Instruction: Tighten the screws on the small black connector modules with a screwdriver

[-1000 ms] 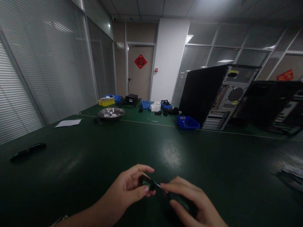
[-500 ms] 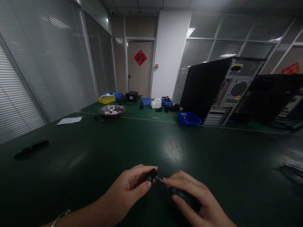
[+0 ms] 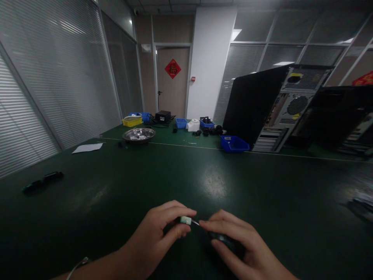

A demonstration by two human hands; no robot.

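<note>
Between the thumb and fingers of my left hand (image 3: 161,229) is a small block-shaped part (image 3: 185,220), its pale green face turned toward me; its exact kind is unclear. My right hand (image 3: 241,241) is closed around the dark handle of a screwdriver (image 3: 220,237). The thin metal shaft points left, and its tip meets or nearly meets the right side of the part. Both hands are just above the green table top (image 3: 163,175).
A dark green-and-black item (image 3: 42,182) lies at left, near a white paper (image 3: 87,147). Farther back stand a metal bowl (image 3: 139,134), a yellow bin (image 3: 132,121), a blue bin (image 3: 234,144) and a black computer case (image 3: 256,105). Blurred items (image 3: 363,206) lie at the right edge.
The small part has been turned in my left hand, so a pale green face shows where a dark end was. My right hand stays on the screwdriver, almost unmoved.
</note>
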